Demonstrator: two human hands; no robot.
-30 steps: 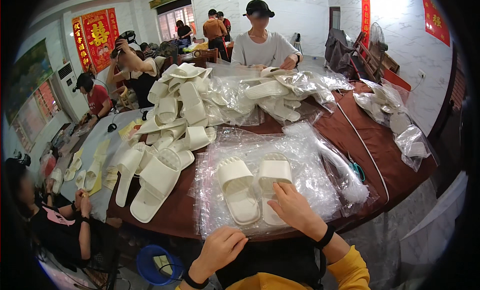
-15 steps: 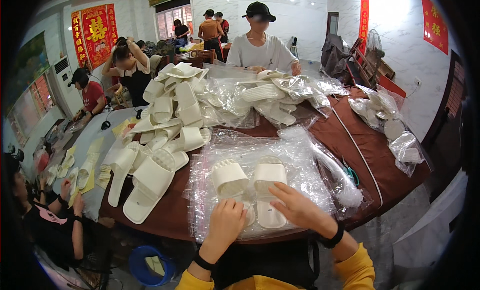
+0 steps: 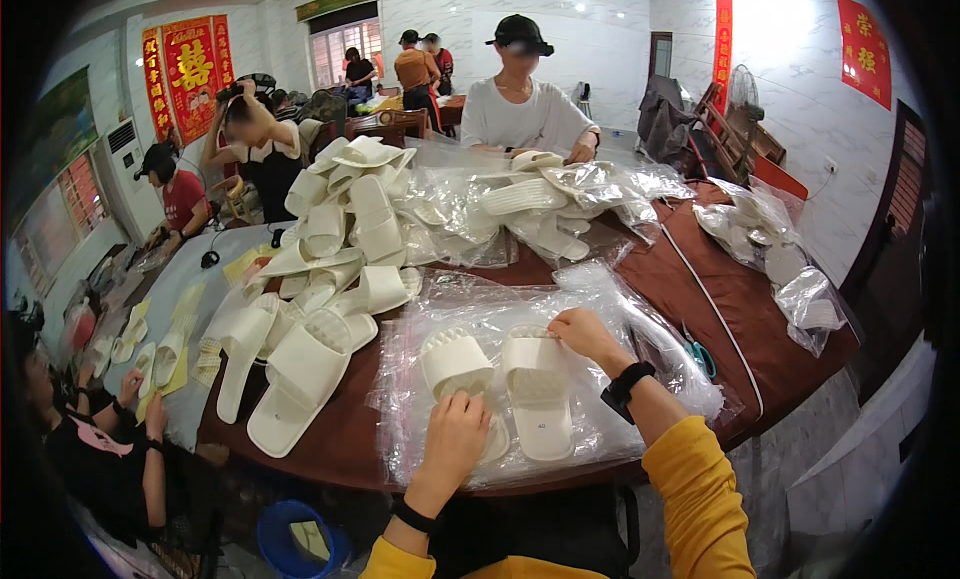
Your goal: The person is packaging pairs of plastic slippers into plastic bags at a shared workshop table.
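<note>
1. Left hand [image 3: 455, 431] lies curled over the heel of the left white slipper [image 3: 457, 369].
2. Right hand [image 3: 580, 335] pinches the right slipper's [image 3: 537, 389] toe end (both rest on clear plastic bags [image 3: 600, 299], brown table [image 3: 790, 349]).

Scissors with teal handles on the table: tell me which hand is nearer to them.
Right. The right hand rests on the toe of a white slipper, just left of the scissors; the left hand lies farther left.

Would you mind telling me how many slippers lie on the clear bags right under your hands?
2: left slipper under the left hand; right slipper, its toe touched by the right hand. More may hide beneath the bags.
</note>
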